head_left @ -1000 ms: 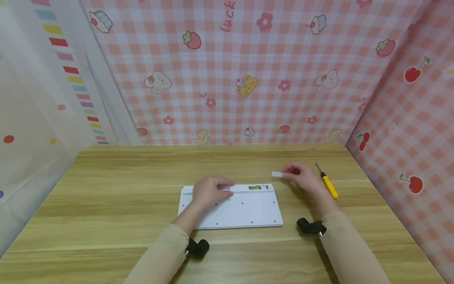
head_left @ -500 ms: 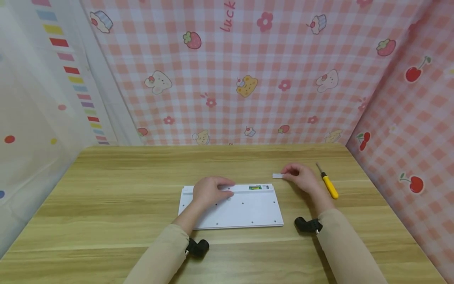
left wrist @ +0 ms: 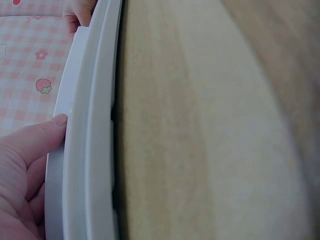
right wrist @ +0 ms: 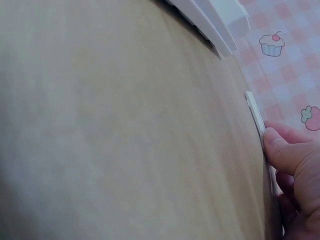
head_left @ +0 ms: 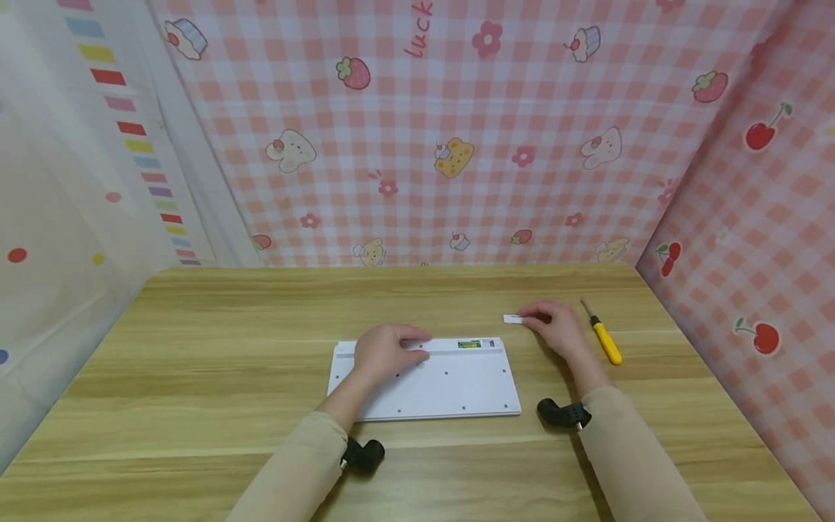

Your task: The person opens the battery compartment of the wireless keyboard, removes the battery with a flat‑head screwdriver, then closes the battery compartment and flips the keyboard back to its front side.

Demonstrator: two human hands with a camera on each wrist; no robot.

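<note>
As arms (head_left: 293, 464) converge, hands (head_left: 554, 328) curve

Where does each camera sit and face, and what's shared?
Head: on the head, facing forward and down at the keyboard, strip, screwdriver and table; left hand, right hand and both sleeves show.
Left wrist: on that wrist, facing along the keyboard's edge; left hand partly shows, right hand small at the top.
Right wrist: on that wrist, facing across the table, strip at right; only right hand shows, cut off at the frame's edge.
Shared by both wrist views: keyboard, right hand, checked cloth.
</note>
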